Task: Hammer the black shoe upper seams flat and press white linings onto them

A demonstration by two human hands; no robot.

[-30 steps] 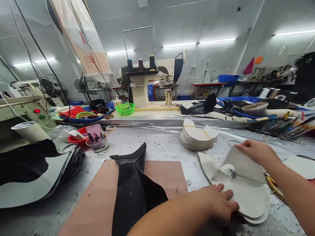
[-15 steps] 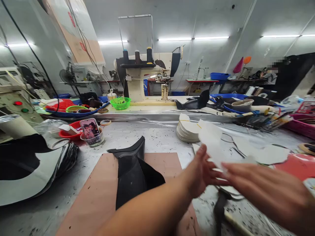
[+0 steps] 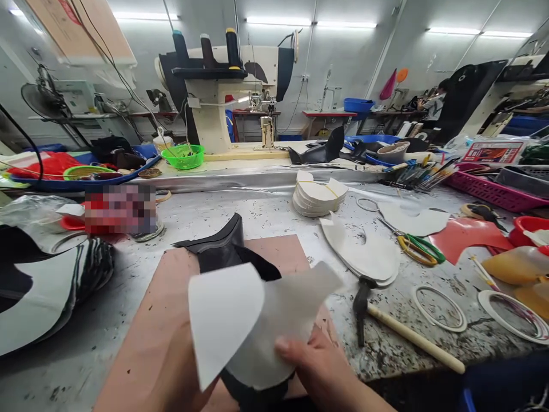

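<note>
At the bench's near edge, the right hand (image 3: pixel 319 360) pinches one white cut piece (image 3: pixel 227 320) above the pink board (image 3: pixel 158 297), thumb pressed on its face. The left hand (image 3: pixel 180 372) sits behind it, and I cannot tell its grip. One black leather upper (image 3: pixel 223 252) lies on the board. To the right are one hammer (image 3: pixel 407 335), two white rings (image 3: pixel 414 296) and one pair of scissors (image 3: pixel 420 249). Farther back are one banded stack (image 3: pixel 317 197), one green bowl (image 3: pixel 185 155) and three thread cones (image 3: pixel 206 48).
</note>
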